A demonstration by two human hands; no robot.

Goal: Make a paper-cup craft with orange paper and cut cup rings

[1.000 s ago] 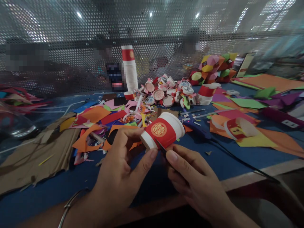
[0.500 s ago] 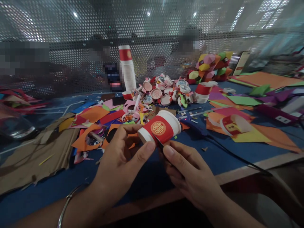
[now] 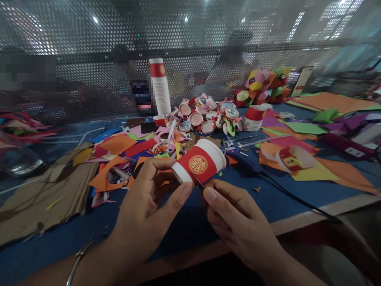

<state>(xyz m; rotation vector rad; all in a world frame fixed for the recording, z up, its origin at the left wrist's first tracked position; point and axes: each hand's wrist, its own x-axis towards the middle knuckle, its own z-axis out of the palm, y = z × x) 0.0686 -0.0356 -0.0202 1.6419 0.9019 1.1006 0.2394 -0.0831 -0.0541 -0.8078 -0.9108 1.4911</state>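
A red and white paper cup point(image 3: 207, 158) with a gold round emblem is tilted on its side above the table, its mouth toward the upper right. My left hand point(image 3: 151, 198) grips it near the base, thumb in front and fingers around the far side. In my right hand point(image 3: 238, 218), thumb and fingers close on a slim dark craft knife point(image 3: 199, 182). Its pointed blade touches the red band below the emblem; most of the handle is hidden by my fingers. I cannot tell how deep the tip goes.
Behind the cup lies a heap of cut cup bottoms point(image 3: 196, 118) beside a tall cup stack point(image 3: 161, 93). A blue glue gun point(image 3: 242, 159) with its black cord rests at right, near a cut cup ring point(image 3: 294, 158). Cardboard point(image 3: 56, 198) and coloured paper scraps point(image 3: 116, 143) cover the left.
The cup has turned slightly, so its rim faces me a little more. The knife tip stays against the red band, and both hands keep their hold.
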